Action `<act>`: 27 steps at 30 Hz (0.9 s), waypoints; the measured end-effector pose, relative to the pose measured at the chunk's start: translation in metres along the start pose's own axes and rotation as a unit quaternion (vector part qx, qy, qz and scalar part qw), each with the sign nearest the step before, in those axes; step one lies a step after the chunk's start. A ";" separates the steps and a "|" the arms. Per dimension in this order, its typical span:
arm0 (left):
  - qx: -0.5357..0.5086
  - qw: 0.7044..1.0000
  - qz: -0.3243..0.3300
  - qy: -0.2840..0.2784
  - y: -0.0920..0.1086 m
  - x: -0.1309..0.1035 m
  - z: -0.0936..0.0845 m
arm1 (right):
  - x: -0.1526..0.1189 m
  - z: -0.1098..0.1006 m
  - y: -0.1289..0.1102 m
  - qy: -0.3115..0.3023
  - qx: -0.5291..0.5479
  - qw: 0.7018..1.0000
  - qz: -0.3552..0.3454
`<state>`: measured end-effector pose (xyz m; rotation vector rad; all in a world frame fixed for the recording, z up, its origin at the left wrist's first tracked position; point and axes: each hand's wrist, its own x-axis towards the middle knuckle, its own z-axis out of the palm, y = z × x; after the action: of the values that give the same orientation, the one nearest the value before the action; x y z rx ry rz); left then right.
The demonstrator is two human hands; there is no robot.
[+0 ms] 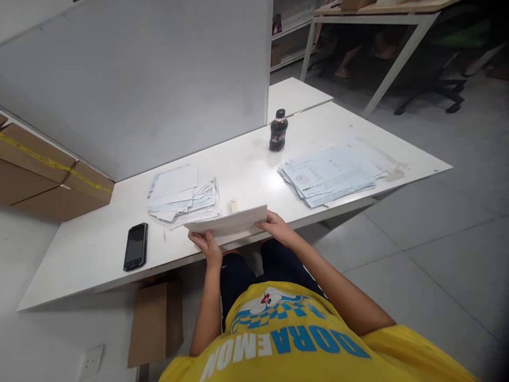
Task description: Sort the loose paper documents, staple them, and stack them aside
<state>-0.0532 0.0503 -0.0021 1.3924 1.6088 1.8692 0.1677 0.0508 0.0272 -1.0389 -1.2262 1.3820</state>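
Between my two hands a stack of paper sheets (230, 224) stands on its long edge, tilted, near the front edge of the desk. My left hand (207, 246) grips its lower left end, thumb on the near side. At the right end, my right hand (276, 227) is closed around the corner. Just behind the sheets lies a small white block-like object (234, 206), partly hidden; its kind is unclear. An untidy pile of papers (178, 196) with ragged edges lies to the left. On the right is a neater pile of printed papers (330, 172) with a red stamp.
A dark cola bottle (279, 130) stands upright at the back of the white desk (242, 170). A black phone (135, 246) lies at the left front. Cardboard boxes (51, 170) line the left wall, and a grey partition (151, 79) rises behind.
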 end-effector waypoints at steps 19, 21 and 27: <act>-0.242 0.904 -0.345 -0.067 0.043 -0.023 -0.026 | -0.060 -0.029 0.010 0.125 0.097 0.980 0.120; -0.244 0.904 -0.340 -0.083 0.044 -0.025 -0.027 | -0.061 -0.030 0.013 0.132 0.088 0.980 0.119; -0.217 0.906 -0.344 -0.119 0.044 -0.029 -0.031 | -0.067 -0.036 0.017 0.153 0.097 0.974 0.134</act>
<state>-0.0489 -0.0037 0.0262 0.6936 1.2285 1.4336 0.2110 -0.0105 0.0050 -1.2551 -0.7306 1.4467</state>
